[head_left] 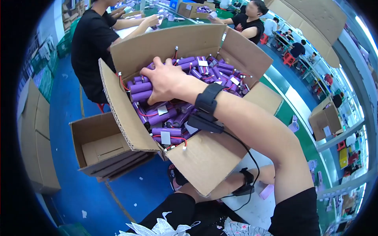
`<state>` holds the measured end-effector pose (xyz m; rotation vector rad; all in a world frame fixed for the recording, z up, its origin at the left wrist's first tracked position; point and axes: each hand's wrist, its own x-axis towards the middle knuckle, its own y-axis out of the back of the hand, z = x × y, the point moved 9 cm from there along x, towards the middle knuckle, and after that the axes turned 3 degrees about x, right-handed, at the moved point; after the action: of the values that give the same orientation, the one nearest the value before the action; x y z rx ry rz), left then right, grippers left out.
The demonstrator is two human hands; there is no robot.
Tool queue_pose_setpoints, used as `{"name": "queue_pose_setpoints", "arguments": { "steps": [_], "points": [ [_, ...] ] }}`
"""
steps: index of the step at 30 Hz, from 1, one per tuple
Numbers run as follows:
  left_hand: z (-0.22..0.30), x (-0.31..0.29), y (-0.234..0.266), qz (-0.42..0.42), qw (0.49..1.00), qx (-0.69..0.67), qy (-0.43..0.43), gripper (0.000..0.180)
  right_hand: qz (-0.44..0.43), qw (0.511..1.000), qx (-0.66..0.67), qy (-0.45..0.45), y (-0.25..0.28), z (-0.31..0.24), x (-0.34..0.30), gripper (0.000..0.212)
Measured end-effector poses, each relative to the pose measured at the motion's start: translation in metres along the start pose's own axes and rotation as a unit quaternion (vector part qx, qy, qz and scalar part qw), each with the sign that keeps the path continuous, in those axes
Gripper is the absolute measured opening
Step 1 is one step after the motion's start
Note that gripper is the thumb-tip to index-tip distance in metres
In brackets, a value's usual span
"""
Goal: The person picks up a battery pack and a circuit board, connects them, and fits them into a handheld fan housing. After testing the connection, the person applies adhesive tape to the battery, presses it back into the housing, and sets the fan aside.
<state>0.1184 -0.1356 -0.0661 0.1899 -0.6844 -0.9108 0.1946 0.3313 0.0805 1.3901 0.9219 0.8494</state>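
Observation:
A cardboard box with raised flaps holds many purple battery packs with red and black wires and small white plugs. My right hand reaches leftward into it, fingers and thumb closed round a purple battery pack near the left wall. A black strap with a small module and cable circles that wrist. My left hand lies low on the right, beyond the near flap; my right forearm covers its fingers. Beside it, a pink-purple piece rests on the white surface.
An open carton sits left of the box, above the blue floor. Folded cardboard stands farther left. A person in black sits close behind the box's left side; another person works across the green table. A metal frame runs on the right.

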Motion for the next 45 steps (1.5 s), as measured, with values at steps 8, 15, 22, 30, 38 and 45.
{"name": "queue_pose_setpoints", "arguments": {
  "steps": [8, 15, 22, 30, 38, 45],
  "points": [
    [-0.005, -0.019, 0.018, 0.012, 1.000, 0.004, -0.004, 0.025, -0.070, 0.996, 0.026, 0.044, -0.003, -0.008, 0.008, 0.085],
    [0.008, -0.017, 0.007, 0.018, 0.999, -0.027, -0.023, 0.026, -0.012, 0.991, 0.096, 0.091, -0.007, -0.002, 0.021, 0.081],
    [0.016, -0.007, 0.014, 0.045, 0.997, -0.033, -0.053, 0.028, 0.011, 0.988, 0.082, 0.134, 0.001, -0.005, 0.009, 0.072],
    [0.020, -0.001, 0.017, 0.102, 0.992, -0.055, -0.054, 0.029, 0.032, 0.987, 0.088, 0.131, 0.002, 0.000, -0.007, 0.059],
    [-0.006, 0.006, 0.000, 0.032, 0.999, -0.021, 0.035, 0.027, 0.026, 0.990, 0.103, 0.093, -0.002, 0.015, -0.005, 0.061],
    [-0.009, 0.002, -0.005, -0.002, 0.996, 0.054, 0.077, 0.025, 0.004, 0.990, 0.097, 0.100, 0.004, 0.005, -0.012, 0.072]
  ]
}}
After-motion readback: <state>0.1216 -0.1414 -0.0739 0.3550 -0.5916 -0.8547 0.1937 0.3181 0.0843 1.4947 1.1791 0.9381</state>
